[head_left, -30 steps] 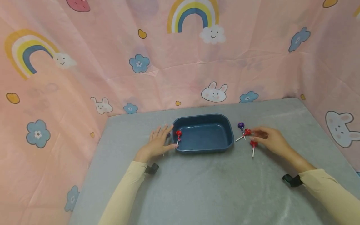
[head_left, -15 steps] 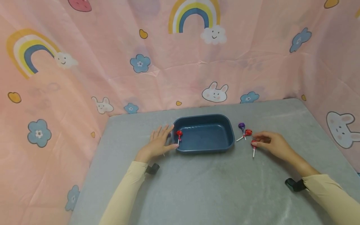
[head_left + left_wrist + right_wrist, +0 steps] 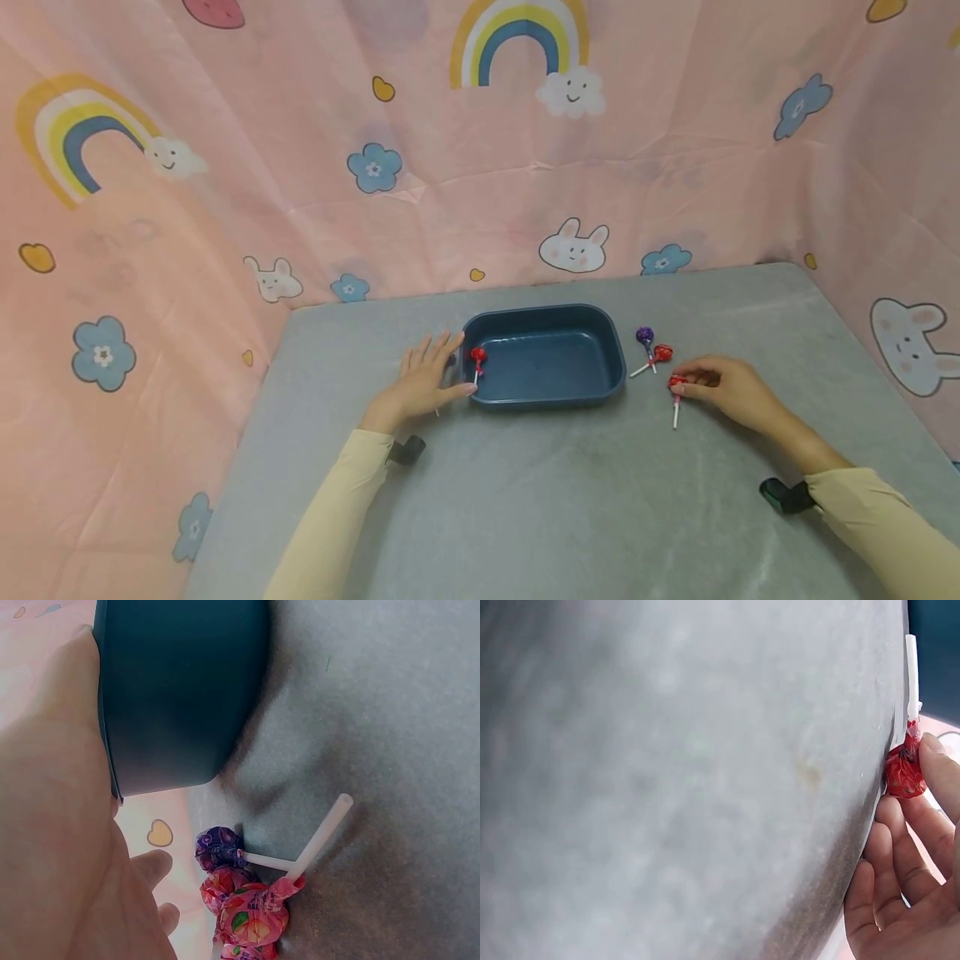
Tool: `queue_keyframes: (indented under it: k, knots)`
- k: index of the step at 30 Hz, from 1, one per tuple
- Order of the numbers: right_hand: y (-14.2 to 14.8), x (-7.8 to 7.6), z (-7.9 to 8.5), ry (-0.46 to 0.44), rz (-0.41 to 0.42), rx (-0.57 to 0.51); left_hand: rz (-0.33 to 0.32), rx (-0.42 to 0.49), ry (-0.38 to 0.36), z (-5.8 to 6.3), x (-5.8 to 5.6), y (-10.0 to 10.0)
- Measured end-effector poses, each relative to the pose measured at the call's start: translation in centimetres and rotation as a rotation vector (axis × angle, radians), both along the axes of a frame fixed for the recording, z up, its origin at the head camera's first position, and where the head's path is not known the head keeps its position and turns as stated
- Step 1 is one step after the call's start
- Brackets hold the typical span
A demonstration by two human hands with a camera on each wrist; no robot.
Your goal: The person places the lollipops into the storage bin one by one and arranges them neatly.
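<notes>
The left hand (image 3: 412, 383) rests with spread fingers against the near end of a dark blue tray (image 3: 551, 401); lollipops in pinkish red and purple (image 3: 251, 915) lie on the counter (image 3: 540, 492) beside it. Inside the tray's left end sits a red lollipop (image 3: 478, 356). To its right, a purple lollipop (image 3: 645, 334) and a crossing red one (image 3: 663, 353) lie outside. Rightmost, the right hand (image 3: 731, 392) pinches a separate red lollipop (image 3: 906, 776) by its head, thumb against fingertip

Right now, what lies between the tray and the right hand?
In the head view: a purple lollipop, a red lollipop, and the pinched lollipop in the right hand.
</notes>
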State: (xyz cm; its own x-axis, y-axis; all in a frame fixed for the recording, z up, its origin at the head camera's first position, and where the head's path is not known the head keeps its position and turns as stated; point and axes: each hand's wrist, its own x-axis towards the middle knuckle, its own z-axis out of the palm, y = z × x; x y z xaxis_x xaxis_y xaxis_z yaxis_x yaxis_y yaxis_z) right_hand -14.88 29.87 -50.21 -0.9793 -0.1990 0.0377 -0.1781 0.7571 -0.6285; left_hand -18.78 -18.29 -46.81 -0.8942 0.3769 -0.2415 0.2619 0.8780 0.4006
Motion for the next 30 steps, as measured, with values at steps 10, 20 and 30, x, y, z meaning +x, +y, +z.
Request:
queue_keyframes:
  k: [10,20,30]
  knots:
    - [-0.1,0.0,-0.1,0.016,0.005,-0.003,-0.002,0.007,-0.003,0.2,0.1,0.0]
    - [-0.1,-0.3,0.3,0.041,0.014,-0.006,0.001,-0.008,0.004,0.1,0.0,0.1]
    - [-0.3,-1.0,1.3,0.038,0.010,0.012,0.004,-0.004,0.004,0.0,0.0,0.1]
